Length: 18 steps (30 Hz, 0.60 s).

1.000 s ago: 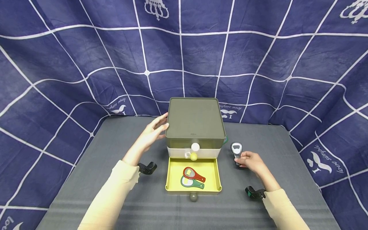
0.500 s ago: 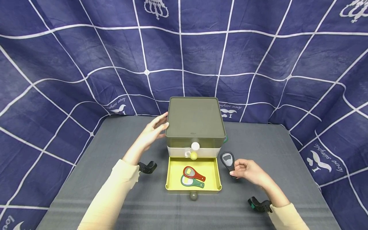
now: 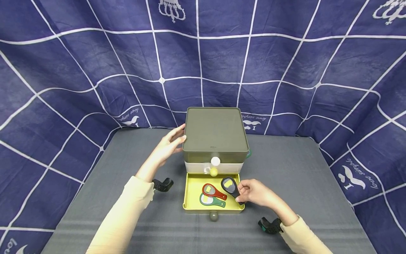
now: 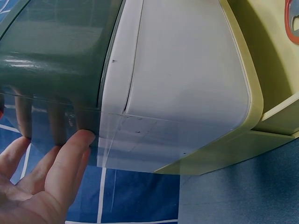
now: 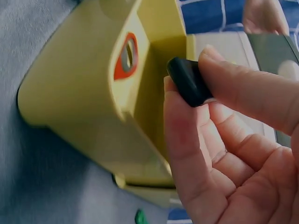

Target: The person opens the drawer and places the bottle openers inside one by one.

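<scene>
My right hand pinches the handle of a black bottle opener between thumb and fingers, over the right side of a pulled-out yellow drawer. In the right wrist view only the black handle end shows between the fingertips. Inside the drawer a red bottle opener lies partly over a green bottle opener. My left hand has its fingers extended against the left side of the drawer box; in the left wrist view its fingertips touch the dark green upper section.
Above the yellow drawer is a white drawer, shut, with knobs in front. Part of a green object shows behind the box's right side. A grey cloth covers the table; a blue checked curtain hangs behind.
My right hand has carried the black bottle opener leftward from the table at the right to above the drawer. The left hand has stayed at the box's side.
</scene>
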### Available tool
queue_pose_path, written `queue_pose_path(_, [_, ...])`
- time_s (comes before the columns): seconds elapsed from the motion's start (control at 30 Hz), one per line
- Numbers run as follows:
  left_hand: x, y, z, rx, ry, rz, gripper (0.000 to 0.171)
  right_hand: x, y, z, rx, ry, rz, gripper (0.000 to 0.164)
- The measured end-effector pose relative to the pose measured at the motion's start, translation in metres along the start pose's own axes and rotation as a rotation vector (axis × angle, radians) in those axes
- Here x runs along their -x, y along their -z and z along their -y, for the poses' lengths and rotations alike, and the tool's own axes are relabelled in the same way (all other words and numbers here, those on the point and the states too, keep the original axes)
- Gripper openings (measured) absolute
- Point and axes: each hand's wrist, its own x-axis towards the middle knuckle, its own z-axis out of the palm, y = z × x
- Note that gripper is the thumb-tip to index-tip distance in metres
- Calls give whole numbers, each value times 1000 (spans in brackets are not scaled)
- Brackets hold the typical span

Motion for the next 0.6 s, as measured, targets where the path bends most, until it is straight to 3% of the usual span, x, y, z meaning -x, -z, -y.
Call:
queue_pose_path(0.23, [0, -1, 0, 1, 3, -4, 59, -15, -21, 10, 174, -18, -16, 22])
queue_pose_path(0.6, [-1, -1, 0, 11, 7, -3, 59, -42, -45, 6, 266, -100, -112, 25])
